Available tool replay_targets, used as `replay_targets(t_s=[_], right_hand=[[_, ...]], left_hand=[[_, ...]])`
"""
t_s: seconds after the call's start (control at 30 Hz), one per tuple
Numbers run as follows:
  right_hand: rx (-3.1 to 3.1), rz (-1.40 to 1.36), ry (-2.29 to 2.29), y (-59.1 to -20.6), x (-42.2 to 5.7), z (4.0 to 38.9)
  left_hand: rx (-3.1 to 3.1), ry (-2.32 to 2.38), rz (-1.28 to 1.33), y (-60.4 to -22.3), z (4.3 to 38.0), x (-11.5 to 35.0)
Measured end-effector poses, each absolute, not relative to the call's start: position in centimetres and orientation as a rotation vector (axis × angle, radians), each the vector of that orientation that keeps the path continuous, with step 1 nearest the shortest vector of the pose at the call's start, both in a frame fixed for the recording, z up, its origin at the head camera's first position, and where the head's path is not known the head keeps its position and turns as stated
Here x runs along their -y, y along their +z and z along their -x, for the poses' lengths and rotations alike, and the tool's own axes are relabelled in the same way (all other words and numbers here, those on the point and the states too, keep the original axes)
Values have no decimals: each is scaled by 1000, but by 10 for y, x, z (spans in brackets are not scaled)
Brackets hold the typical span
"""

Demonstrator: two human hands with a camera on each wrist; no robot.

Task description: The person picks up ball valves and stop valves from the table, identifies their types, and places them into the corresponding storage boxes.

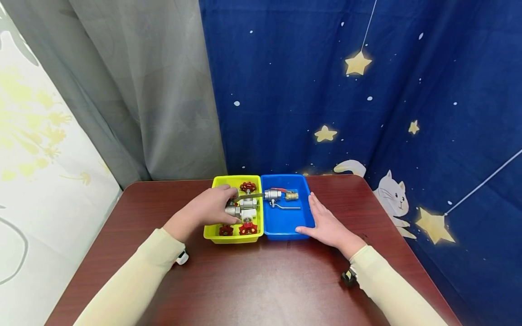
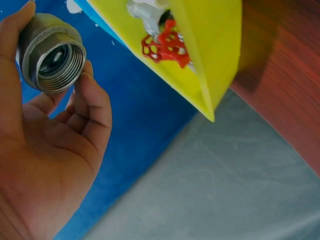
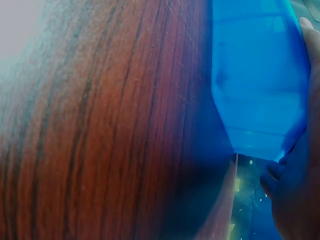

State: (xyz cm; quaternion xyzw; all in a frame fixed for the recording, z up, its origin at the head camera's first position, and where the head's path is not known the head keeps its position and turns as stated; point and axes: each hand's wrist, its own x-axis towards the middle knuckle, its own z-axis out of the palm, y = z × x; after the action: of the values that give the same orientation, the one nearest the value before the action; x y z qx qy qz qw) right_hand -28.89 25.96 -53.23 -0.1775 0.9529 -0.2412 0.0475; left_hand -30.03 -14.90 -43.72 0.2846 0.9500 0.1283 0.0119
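Observation:
My left hand [image 1: 210,206] is over the yellow bin and holds a metal ball valve [image 1: 233,210] between thumb and fingers. The valve's threaded opening [image 2: 62,65] faces the left wrist camera. A long dark lever [image 1: 249,196] stretches right from the hand, toward the blue bin. My right hand [image 1: 328,226] rests with fairly straight fingers at the right side of the blue bin [image 1: 285,226]. Inside that bin lie a silver ball valve [image 1: 272,194] with a lever and a brass valve [image 1: 291,195] with a red handle.
The yellow bin [image 1: 236,238] stands against the blue one and holds several valves, some with red handwheels [image 1: 248,228]. Both bins sit at the back of a reddish-brown table [image 1: 261,280]. Behind hang a grey curtain [image 1: 163,90] and a blue curtain [image 1: 285,90].

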Motion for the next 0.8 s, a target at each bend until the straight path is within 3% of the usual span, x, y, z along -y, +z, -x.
replay_targets(t_s=[0.8], right_hand=[[-2910, 546, -747, -531, -259, 289]], left_hand=[[-2918, 250, -874, -435, 314, 65]])
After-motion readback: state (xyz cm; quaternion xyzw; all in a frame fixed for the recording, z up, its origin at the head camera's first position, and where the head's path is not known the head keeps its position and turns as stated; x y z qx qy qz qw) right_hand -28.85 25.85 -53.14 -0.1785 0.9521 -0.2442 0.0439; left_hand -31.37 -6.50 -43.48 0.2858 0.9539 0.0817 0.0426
